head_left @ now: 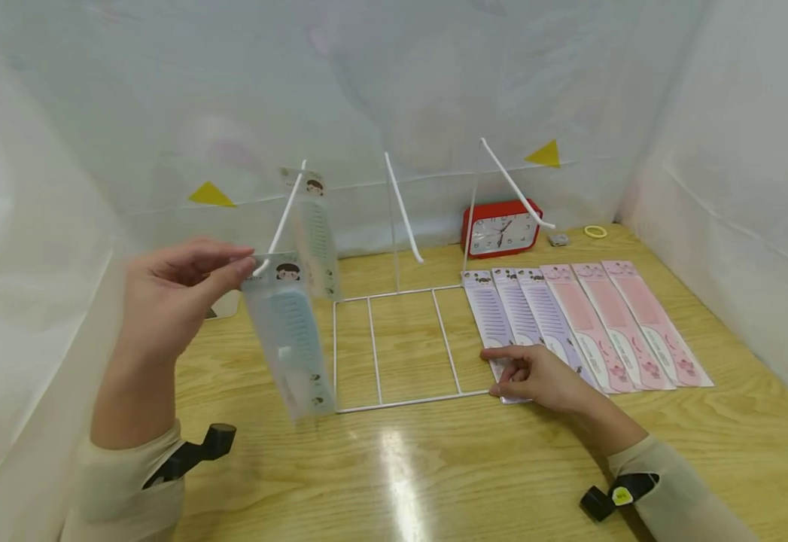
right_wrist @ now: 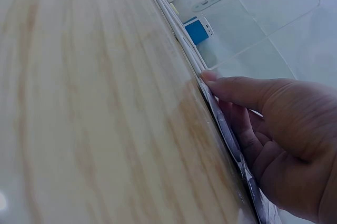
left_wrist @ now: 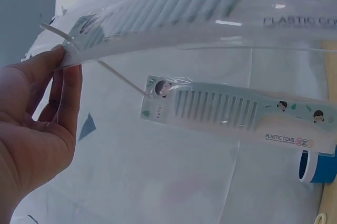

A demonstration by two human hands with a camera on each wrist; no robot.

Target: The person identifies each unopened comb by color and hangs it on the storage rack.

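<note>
Pinching the top of a packaged blue comb at the tip of the rack's left hook, our left hand holds it hanging above the table, with a second blue comb hung farther back on the same hook. Our right hand rests with loosely bent fingers on the near end of the leftmost purple comb, gripping nothing. That pack lies flat in a row of purple and pink combs, right of the white wire rack.
</note>
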